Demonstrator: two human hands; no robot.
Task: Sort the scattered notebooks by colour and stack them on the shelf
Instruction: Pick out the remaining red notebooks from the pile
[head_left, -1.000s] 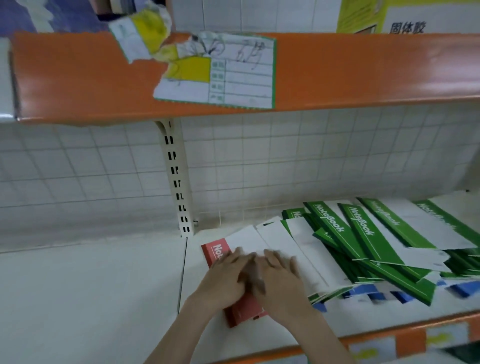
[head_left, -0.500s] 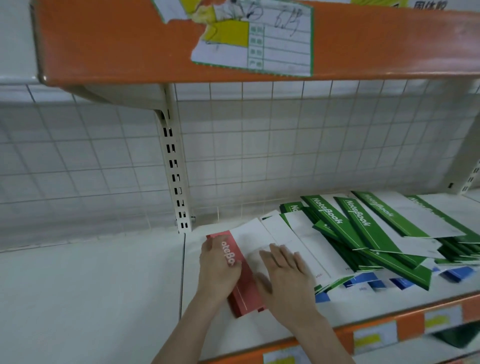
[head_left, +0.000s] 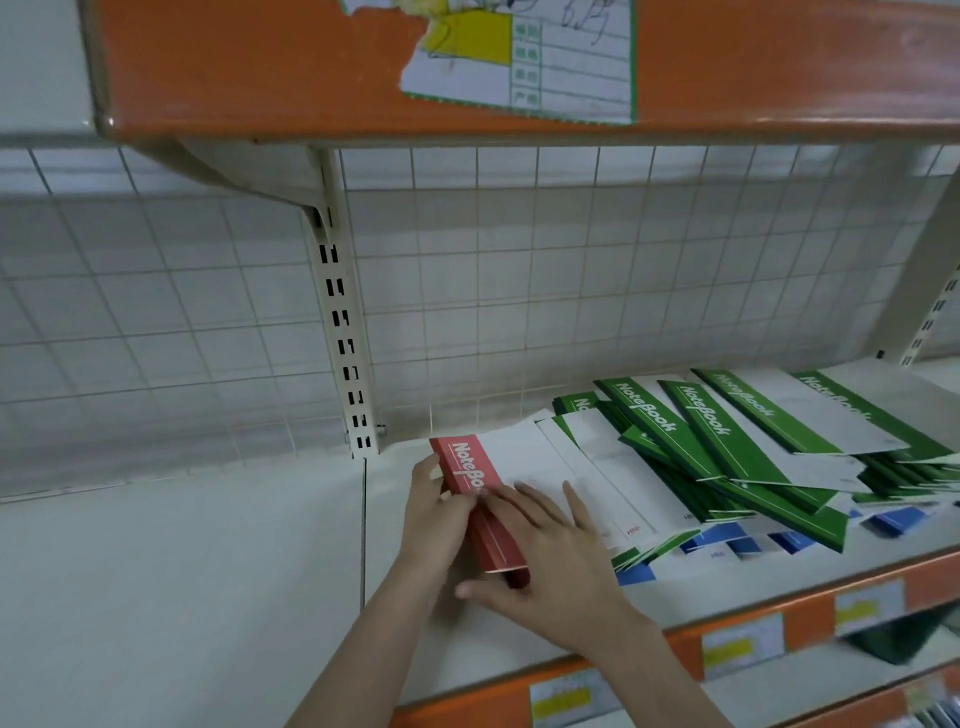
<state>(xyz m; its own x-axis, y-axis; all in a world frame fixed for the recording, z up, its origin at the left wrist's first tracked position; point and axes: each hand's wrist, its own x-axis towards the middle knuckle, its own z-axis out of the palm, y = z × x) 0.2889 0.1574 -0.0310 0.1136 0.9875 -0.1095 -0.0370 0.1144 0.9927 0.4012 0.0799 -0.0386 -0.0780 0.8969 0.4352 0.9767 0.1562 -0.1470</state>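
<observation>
Red notebooks (head_left: 470, 486): a small stack at the left end of the spread on the white shelf (head_left: 519, 634), just right of the seam between shelf panels; long axis runs from far-left to near-right; the red band printed "NoteBook" lies along the left long edge, the word reading from the far end toward the viewer; white cover area extends to the right.
Left hand (head_left: 434, 525): set against the stack's left long edge; fingers curled onto the red band, thumb side toward the far end; grasping the stack.
Right hand (head_left: 550, 566): laid flat on top of the stack, fingers straight and spread, pointing far-left; thumb at the near end; pressing, not curled.
Green notebooks (head_left: 722, 447): fanned and overlapping to the right; long axes share the same diagonal; partly lapping over the white covers.
Blue notebooks (head_left: 737, 543): corners showing beneath the green ones, toward the front.
Shelf edge (head_left: 810, 623): orange, with price labels (head_left: 743, 644).
Upper shelf (head_left: 260, 67): orange front, with a torn paper label (head_left: 524, 57).
</observation>
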